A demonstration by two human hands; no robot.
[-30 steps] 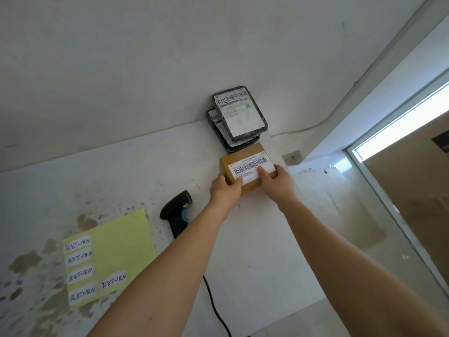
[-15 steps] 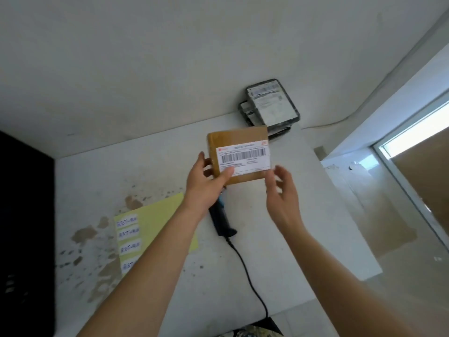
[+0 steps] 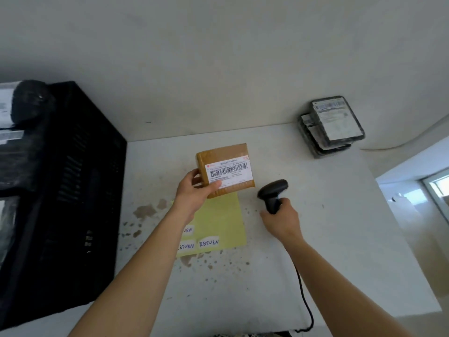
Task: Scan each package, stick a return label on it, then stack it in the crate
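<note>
The brown cardboard package (image 3: 224,167) sits above the white table (image 3: 328,239), held at its lower left corner by the left hand (image 3: 194,193), thumb on the white barcode label (image 3: 229,171). The right hand (image 3: 281,218) is closed around the handle of the black handheld scanner (image 3: 273,192), just right of the package. The label faces up toward the camera.
</note>
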